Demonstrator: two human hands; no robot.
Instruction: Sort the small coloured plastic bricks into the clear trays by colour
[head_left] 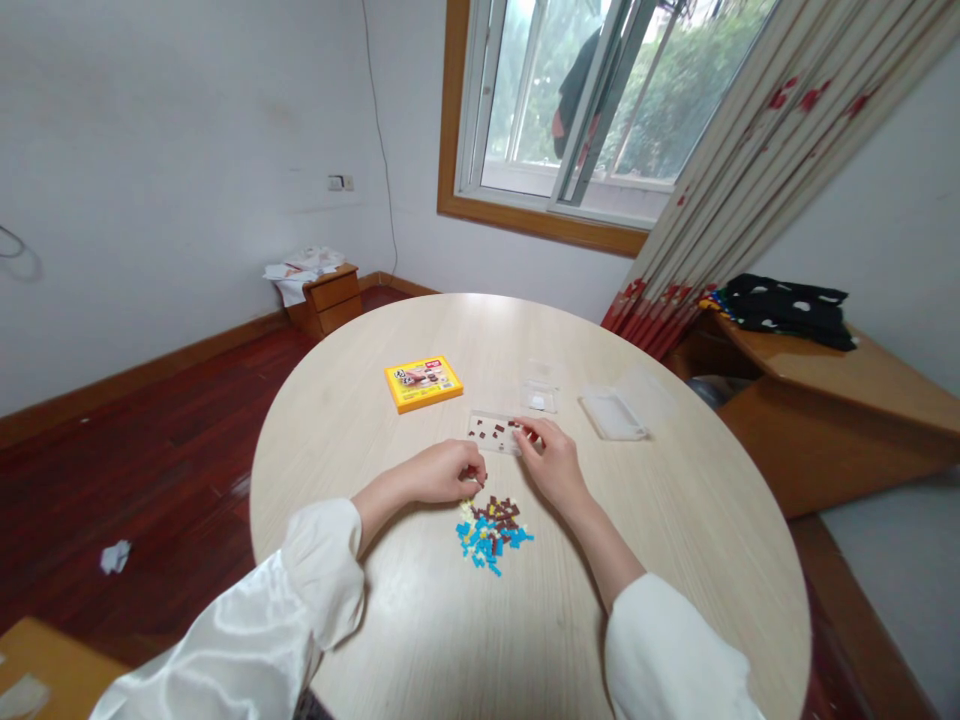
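Observation:
My left hand (pixel 452 470) is closed in a pinch just above a loose pile of small toy building bricks (pixel 491 535), with tiny brown bricks showing at its fingertips. Blue bricks lie at the near side of the pile; brown, yellow and cream ones lie farther back. Beyond it is a shallow clear plastic tray (pixel 489 447) with several small brown bricks spread on it. My right hand (pixel 553 462) reaches over the tray's right end, thumb and fingers curled together. Dark brown shows between those fingers, a small brick partly hidden by them.
A yellow box (pixel 424 384) with a printed picture lies at the back left of the round table (pixel 420 640). A small clear case (pixel 539 396) and a larger clear plastic box (pixel 613 414) lie at the back right. A wooden cabinet (pixel 847 420) stands beyond the table.

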